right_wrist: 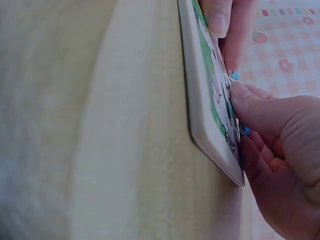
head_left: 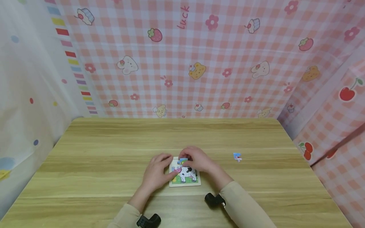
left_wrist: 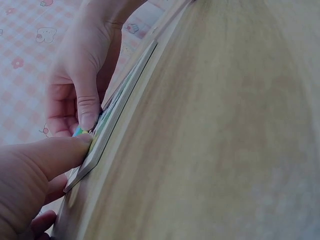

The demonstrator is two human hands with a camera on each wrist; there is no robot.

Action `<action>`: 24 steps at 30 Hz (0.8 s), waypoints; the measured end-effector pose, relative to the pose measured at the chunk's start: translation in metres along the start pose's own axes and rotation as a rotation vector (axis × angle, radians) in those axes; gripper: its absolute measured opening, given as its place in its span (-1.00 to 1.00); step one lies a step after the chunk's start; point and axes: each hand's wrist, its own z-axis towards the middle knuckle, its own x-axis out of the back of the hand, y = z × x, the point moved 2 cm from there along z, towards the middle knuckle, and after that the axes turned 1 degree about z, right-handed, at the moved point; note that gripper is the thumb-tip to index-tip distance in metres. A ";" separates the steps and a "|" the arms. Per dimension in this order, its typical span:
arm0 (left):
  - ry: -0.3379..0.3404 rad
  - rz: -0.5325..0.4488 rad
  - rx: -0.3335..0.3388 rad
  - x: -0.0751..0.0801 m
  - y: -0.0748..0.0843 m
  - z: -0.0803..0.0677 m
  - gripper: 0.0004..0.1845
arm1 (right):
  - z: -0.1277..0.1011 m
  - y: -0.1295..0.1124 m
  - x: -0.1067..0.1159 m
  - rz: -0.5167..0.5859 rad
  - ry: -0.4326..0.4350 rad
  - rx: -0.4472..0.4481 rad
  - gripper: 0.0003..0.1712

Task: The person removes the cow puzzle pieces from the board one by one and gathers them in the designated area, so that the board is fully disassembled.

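Note:
A small cow jigsaw puzzle board [head_left: 198, 184] with a pale wooden rim lies flat on the table, its lower part showing a black-and-white cow on green. My left hand [head_left: 155, 172] holds the board at its left side, thumb reaching over the picture and fingers along the outer edge. At the upper part of the board, my right hand [head_left: 197, 159] pinches a blue-and-yellow puzzle piece [head_left: 183, 160] between thumb and fingers. The right thumb [right_wrist: 252, 102] sits close over the picture, and the fingers hide part of the board's top right.
One loose puzzle piece [head_left: 237, 157], blue with red and white, lies on the wooden table [head_left: 114, 142] to the right of the board. Black wrist cameras [head_left: 214, 200] sit at both sleeves. A pink checked curtain [head_left: 182, 63] hangs behind the table's back edge.

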 end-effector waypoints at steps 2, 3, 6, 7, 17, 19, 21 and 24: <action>-0.004 0.003 0.002 0.000 0.000 0.000 -0.33 | 0.000 0.001 0.000 0.014 -0.001 -0.003 -0.80; -0.003 0.003 0.002 0.000 0.000 0.000 -0.33 | 0.000 0.002 0.000 0.023 -0.003 -0.005 -0.80; -0.004 0.000 0.002 -0.001 -0.001 0.000 -0.34 | 0.000 0.002 0.000 0.058 -0.015 -0.021 -0.80; -0.004 -0.001 0.002 0.000 -0.001 0.000 -0.34 | -0.001 0.002 0.001 0.071 -0.021 -0.026 -0.80; -0.014 0.002 0.013 -0.001 -0.001 0.000 -0.33 | -0.003 -0.001 0.002 0.088 -0.033 -0.014 -0.78; -0.016 0.001 0.016 -0.001 -0.001 0.000 -0.33 | -0.003 -0.001 0.002 0.084 -0.031 -0.018 -0.78; -0.015 -0.001 0.016 -0.001 0.000 0.000 -0.33 | -0.004 0.000 0.002 0.085 -0.028 -0.025 -0.78; -0.013 0.000 0.014 0.001 0.000 0.000 -0.33 | -0.004 0.001 0.003 0.088 -0.025 -0.042 -0.78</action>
